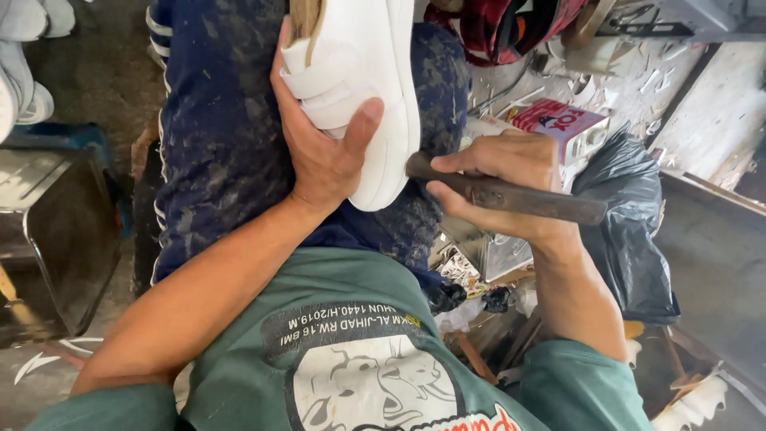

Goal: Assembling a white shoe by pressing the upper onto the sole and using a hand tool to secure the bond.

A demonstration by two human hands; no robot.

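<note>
A worker's left hand (323, 152) grips a white shoe (363, 72) braced on a stained blue-trousered lap (215, 144). The right hand (499, 179) is clenched around a dark tool handle (511, 194), its front end touching the shoe's sole edge.

There are two hands, one white strap-fastened shoe (363, 88), one dark hammer handle (511, 195), one black plastic bag (626, 231), and one red-and-white carton (558, 124).
</note>
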